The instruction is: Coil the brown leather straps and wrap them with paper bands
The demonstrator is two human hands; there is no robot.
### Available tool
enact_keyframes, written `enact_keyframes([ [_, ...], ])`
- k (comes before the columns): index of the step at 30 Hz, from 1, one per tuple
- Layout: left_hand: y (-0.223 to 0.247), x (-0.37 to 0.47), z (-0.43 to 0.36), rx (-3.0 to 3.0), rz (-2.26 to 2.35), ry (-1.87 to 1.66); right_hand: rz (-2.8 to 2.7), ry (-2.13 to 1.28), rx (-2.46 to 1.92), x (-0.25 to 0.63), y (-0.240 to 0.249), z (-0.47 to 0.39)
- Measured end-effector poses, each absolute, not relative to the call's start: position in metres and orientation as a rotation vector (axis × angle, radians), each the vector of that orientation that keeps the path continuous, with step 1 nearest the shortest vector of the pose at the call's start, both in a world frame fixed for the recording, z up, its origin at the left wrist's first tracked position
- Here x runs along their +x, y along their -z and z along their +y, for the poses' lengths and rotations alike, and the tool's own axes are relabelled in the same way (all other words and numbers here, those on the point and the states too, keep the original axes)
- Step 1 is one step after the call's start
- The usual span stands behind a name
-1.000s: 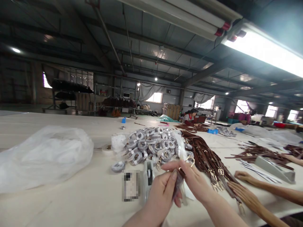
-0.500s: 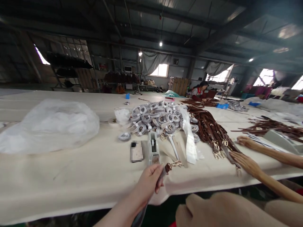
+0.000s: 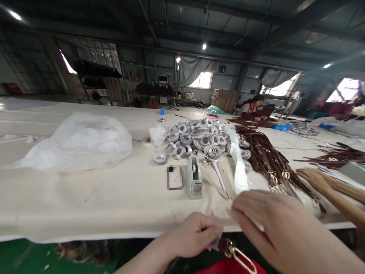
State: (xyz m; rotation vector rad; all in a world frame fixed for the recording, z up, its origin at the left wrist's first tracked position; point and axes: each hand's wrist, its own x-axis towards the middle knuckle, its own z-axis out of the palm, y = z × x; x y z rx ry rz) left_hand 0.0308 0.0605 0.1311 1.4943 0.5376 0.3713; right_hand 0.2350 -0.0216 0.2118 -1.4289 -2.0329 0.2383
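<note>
Low at the table's front edge, my left hand [image 3: 194, 234] is closed around the end of a brown strap [image 3: 222, 245] partly covered in grey wrap. A gold snap hook [image 3: 242, 260] hangs from the strap's end, to the right of the hand. My right hand [image 3: 273, 217] is near the camera, above and right of the hook, apart from it. Its fingers and thumb come together at the tips; what they may pinch is too blurred to make out. A tape dispenser [image 3: 195, 179] stands on the table beyond my left hand, beside a small pixelated card [image 3: 175, 177].
Coiled grey-wrapped straps [image 3: 196, 137] lie heaped behind the dispenser, with a white strip [image 3: 239, 163] beside them. Brown straps with gold hooks [image 3: 265, 156] spread rightward. A co-worker's hands [image 3: 316, 179] rest at the right. A large clear plastic bag [image 3: 85, 142] lies left.
My left hand has drawn the strap down and right to the table edge. My right hand has risen over the edge. The view has turned slightly left; a co-worker's hand has left the strap ends.
</note>
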Motion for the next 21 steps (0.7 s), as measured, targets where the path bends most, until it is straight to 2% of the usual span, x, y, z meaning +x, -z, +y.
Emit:
enact_keyframes([
  [2,-0.13,0.025,0.056,1.556,0.439,-0.29,-2.128,-0.544,-1.433,0.224,-0.201,0.0],
  [5,-0.121,0.019,0.053,1.48,0.342,-0.253,-2.057,-1.259,-1.174,0.204,-0.147,0.01],
  [8,-0.111,0.011,0.053,1.35,0.309,-0.234,-1.83,-1.578,-1.003,0.184,-0.094,-0.003],
  [11,-0.103,0.002,0.056,1.303,0.322,-0.268,-1.774,-1.434,-1.095,0.178,-0.074,-0.016],
  [16,-0.069,-0.006,0.058,1.129,0.558,-0.576,-1.933,-0.847,-1.494,0.204,-0.07,-0.02],
  [21,-0.027,-0.003,0.049,0.821,0.479,-0.055,-2.192,-0.416,-1.634,0.232,-0.056,-0.024],
])
